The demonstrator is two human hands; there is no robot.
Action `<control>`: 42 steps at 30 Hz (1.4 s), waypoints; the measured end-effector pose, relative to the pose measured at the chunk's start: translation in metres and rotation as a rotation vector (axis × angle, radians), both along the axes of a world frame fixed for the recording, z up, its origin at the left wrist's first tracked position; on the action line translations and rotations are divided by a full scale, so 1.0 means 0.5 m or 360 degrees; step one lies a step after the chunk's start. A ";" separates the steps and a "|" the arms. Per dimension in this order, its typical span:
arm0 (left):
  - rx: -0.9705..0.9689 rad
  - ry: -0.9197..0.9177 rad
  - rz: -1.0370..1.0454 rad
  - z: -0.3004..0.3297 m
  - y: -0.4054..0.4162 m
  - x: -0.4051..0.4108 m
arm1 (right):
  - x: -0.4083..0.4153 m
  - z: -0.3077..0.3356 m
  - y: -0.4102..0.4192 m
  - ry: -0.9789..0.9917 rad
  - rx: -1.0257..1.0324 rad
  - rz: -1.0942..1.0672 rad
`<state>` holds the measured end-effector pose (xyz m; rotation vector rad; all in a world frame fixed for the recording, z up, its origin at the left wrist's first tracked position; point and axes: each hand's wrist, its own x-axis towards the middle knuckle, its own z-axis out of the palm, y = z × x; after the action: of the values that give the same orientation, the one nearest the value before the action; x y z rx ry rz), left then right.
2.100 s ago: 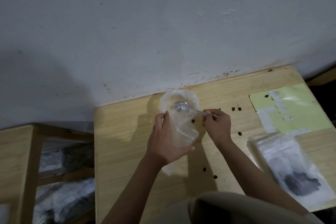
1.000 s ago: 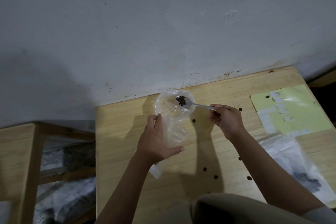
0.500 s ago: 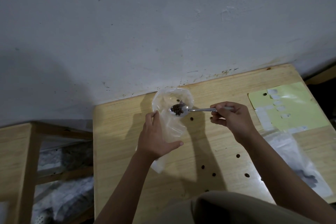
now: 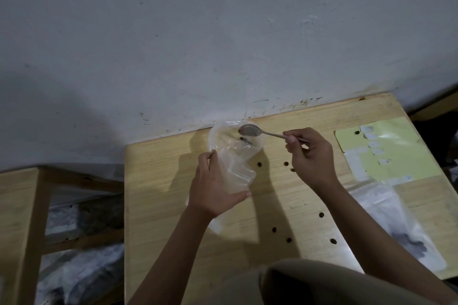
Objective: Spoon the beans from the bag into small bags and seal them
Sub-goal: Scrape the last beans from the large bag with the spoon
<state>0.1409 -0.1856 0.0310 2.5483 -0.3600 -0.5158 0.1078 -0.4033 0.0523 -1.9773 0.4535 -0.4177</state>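
Head view: left hand (image 4: 213, 188) curled round a clear small bag (image 4: 231, 153), holding it upright with its mouth open and rounded, over the wooden table (image 4: 158, 181) near the wall edge. Right hand (image 4: 311, 153) pinching the handle of a metal spoon (image 4: 250, 130), bowl tilted over the bag's mouth and looking emptied. A few dark beans (image 4: 245, 140) seen through the plastic just below the spoon, high in the bag; lower part of the bag apparently clear, its bottom corner trailing below the left wrist. Loose beans (image 4: 259, 164) scattered on the tabletop, some beside the bag, others nearer the body. At the right, lying flat and partly hidden by the right forearm, a larger clear bag (image 4: 386, 208) with a dark heap of beans toward its near end. Beyond it, a yellow-green sheet (image 4: 401, 146) bearing small white labels.
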 end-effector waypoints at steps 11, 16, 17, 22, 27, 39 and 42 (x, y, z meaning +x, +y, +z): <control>0.0071 -0.0100 -0.0003 0.013 0.001 -0.013 | 0.011 -0.059 0.007 -0.0074 -0.0875 0.0139; 0.0022 -0.0030 -0.0013 0.017 -0.005 -0.002 | 0.016 -0.047 -0.008 -0.0127 -0.1068 0.0477; 0.0014 -0.0013 -0.0023 0.017 -0.007 0.000 | 0.021 -0.046 -0.010 -0.0107 -0.1111 0.0518; -0.0024 0.0131 -0.0103 0.021 -0.019 -0.008 | 0.047 -0.035 -0.007 0.0023 -0.1121 0.0460; -0.0199 0.0364 -0.0131 0.023 -0.027 -0.029 | 0.033 -0.009 0.009 0.0254 -0.0453 -0.0017; -0.0101 0.0353 -0.0149 0.043 -0.030 -0.012 | 0.003 -0.045 0.051 0.0323 0.0829 -0.0545; -0.0111 0.0318 -0.0112 0.043 -0.037 -0.015 | -0.001 -0.052 0.062 0.0277 0.0731 -0.0667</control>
<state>0.1334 -0.2041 0.0526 2.3981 -0.3889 -0.7637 0.1073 -0.3724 0.0261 -1.4726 0.9908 -0.3605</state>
